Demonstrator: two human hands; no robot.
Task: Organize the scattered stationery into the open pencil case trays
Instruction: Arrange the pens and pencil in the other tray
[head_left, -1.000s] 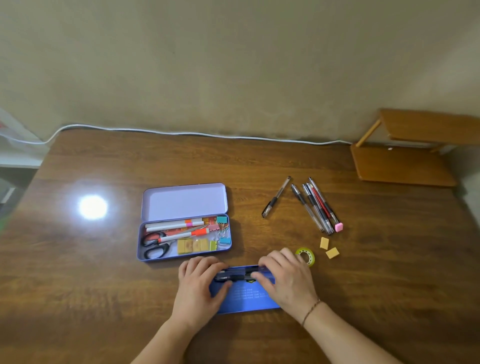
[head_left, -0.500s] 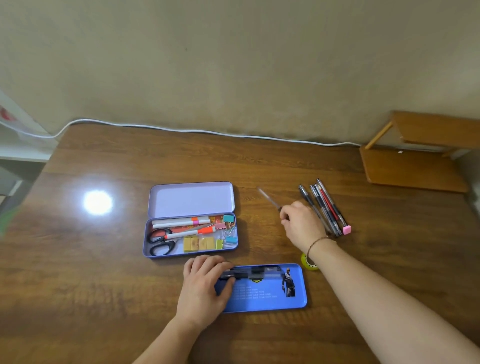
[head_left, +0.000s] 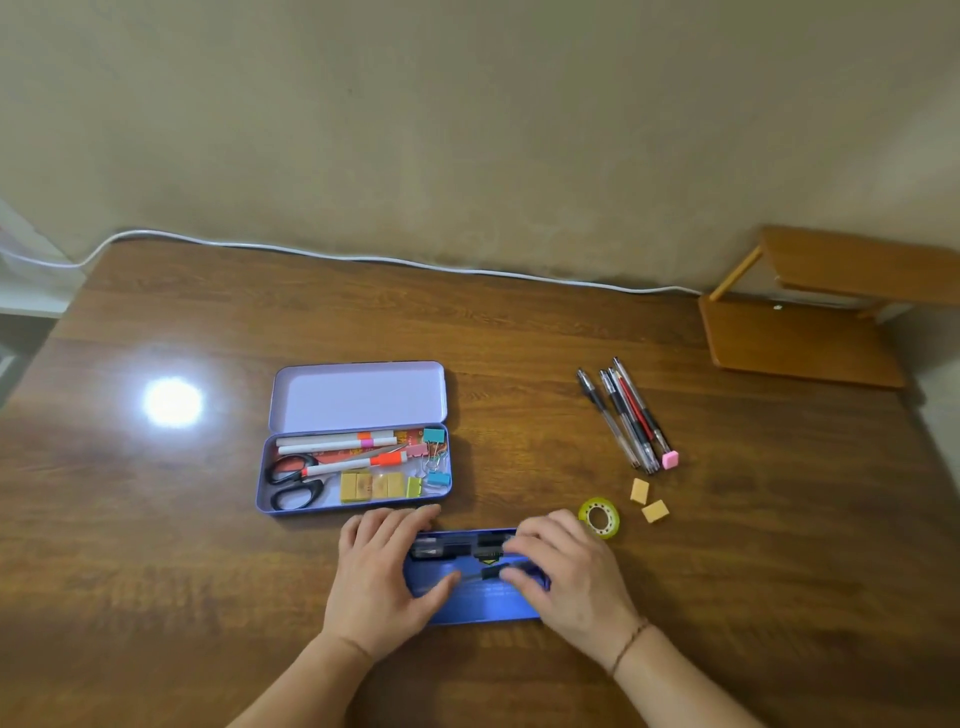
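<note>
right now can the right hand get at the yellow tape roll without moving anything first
Probably yes. The tape roll lies on bare table just beside the right hand, nothing between them, though that hand seems busy placing a pen in the blue case.

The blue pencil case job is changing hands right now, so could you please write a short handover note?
Left hand: rests on the left end of the blue tray, steadying it.
Right hand: fingers curled on a black pen being laid in that tray.
Done: the purple case holds scissors, markers, binder clips and erasers; dark pens lie in the blue tray.
Left: the pen bundle, pink eraser, two orange erasers, and tape roll are on the table.
</note>
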